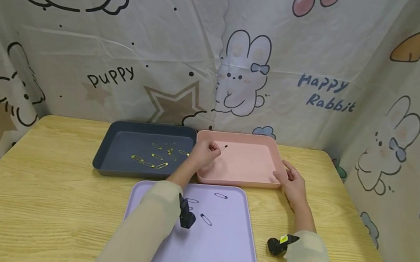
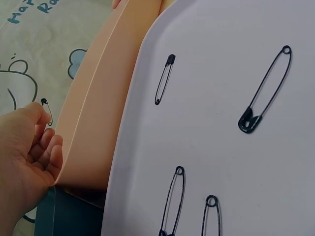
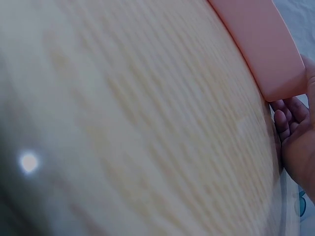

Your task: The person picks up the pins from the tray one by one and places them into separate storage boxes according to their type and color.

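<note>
My left hand (image 1: 203, 156) pinches a small black safety pin (image 2: 45, 102) between thumb and forefinger, above the left part of the pink tray (image 1: 247, 162). At the tray's right front corner, my right hand (image 1: 296, 187) holds the rim, thumb at the wall and fingers partly hidden behind and below it. Several black safety pins lie on the lilac tray (image 1: 217, 256) in front; one pin (image 1: 221, 195) is near its back edge, another pin (image 1: 206, 219) near its middle. My left forearm covers part of that tray.
A dark blue-grey tray (image 1: 119, 145) stands left of the pink one, with several yellow safety pins (image 1: 156, 156) in it. All three trays are on a wooden table (image 1: 46, 198). Printed cloth (image 1: 180, 56) hangs behind and at both sides.
</note>
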`<state>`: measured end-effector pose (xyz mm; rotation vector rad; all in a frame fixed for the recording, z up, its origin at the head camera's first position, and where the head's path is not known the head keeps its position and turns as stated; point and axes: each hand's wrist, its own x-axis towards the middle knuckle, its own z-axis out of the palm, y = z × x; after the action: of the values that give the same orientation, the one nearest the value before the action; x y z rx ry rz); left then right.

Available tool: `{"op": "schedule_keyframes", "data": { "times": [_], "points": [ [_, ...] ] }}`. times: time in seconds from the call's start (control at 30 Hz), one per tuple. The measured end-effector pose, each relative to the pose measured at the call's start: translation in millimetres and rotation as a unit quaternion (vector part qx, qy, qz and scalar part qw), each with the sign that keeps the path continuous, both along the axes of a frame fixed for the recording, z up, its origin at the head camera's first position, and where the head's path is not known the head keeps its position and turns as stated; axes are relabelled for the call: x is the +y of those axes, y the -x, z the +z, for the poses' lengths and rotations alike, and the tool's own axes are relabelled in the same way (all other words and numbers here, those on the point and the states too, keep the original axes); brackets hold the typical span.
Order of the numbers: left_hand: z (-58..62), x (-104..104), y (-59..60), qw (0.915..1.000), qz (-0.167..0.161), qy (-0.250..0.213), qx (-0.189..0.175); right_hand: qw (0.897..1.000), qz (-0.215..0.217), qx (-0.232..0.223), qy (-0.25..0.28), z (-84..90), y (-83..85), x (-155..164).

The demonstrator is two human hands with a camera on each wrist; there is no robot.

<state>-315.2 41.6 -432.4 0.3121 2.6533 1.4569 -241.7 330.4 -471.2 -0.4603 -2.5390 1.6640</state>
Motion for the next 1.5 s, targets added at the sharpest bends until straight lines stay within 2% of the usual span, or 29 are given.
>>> {"op": "schedule_keyframes", "data": {
  "times": [0.57, 0.83, 0.9, 1.2, 1.33, 1.5],
  "points": [
    [0.7, -1.4, 2.6, 0.9998, 0.009, -0.016, -0.007, 1.000, -0.008, -0.010, -0.007, -2.4, 3.6, 1.2],
    [1.1, -3.2, 4.5, 0.9992, 0.008, -0.033, -0.022, 1.000, -0.003, 0.003, 0.002, -3.1, 4.4, 1.7],
    [2.2, -4.0, 4.1, 0.9989, -0.001, -0.038, -0.026, 1.000, -0.002, 0.006, 0.004, -2.6, 3.8, 1.6],
    [10.7, -12.6, -2.2, 0.9955, -0.081, -0.043, -0.026, 1.000, -0.005, 0.007, 0.008, 0.4, 2.3, -1.1],
    [14.8, -17.9, -5.8, 0.9937, -0.103, -0.039, -0.018, 1.000, -0.007, 0.006, 0.001, 0.1, 2.6, -1.6],
    [20.2, -24.4, -10.4, 0.9930, -0.115, -0.016, -0.020, 1.000, -0.008, -0.001, -0.012, -1.7, 1.9, -0.7]
  ]
}}
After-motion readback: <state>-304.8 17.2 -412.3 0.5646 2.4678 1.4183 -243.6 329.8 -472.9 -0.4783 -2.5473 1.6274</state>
